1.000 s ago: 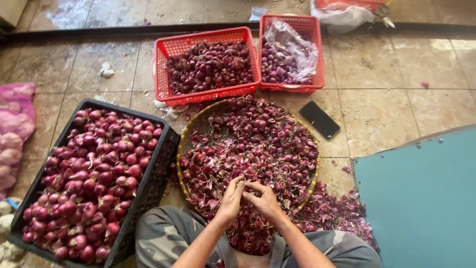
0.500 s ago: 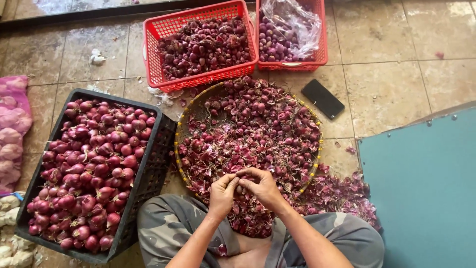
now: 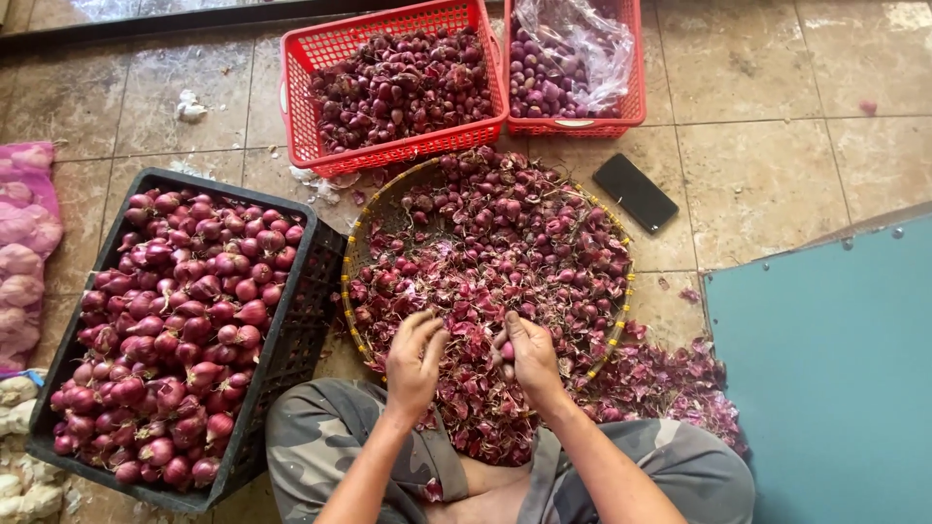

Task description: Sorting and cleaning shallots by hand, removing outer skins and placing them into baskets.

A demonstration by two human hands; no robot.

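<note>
A round woven tray (image 3: 356, 260) lies on the floor in front of me, heaped with red shallots and their papery skins (image 3: 505, 252). My left hand (image 3: 415, 361) hovers over the near edge of the heap with fingers curled down; what it holds is hidden. Beside it, my right hand (image 3: 531, 354) pinches a small shallot (image 3: 507, 350) between thumb and fingers. Both hands are close together above the skins.
A black crate (image 3: 291, 340) full of peeled shallots sits at my left. Two red baskets (image 3: 296, 116) (image 3: 633, 68) with shallots stand farther off, one holding a plastic bag. A dark phone (image 3: 635, 192) lies on the tiles. A teal board (image 3: 825, 369) is at right.
The view has shifted slightly. My hands have drawn a little apart and nearer to me, still working over the near edge of the heap.
</note>
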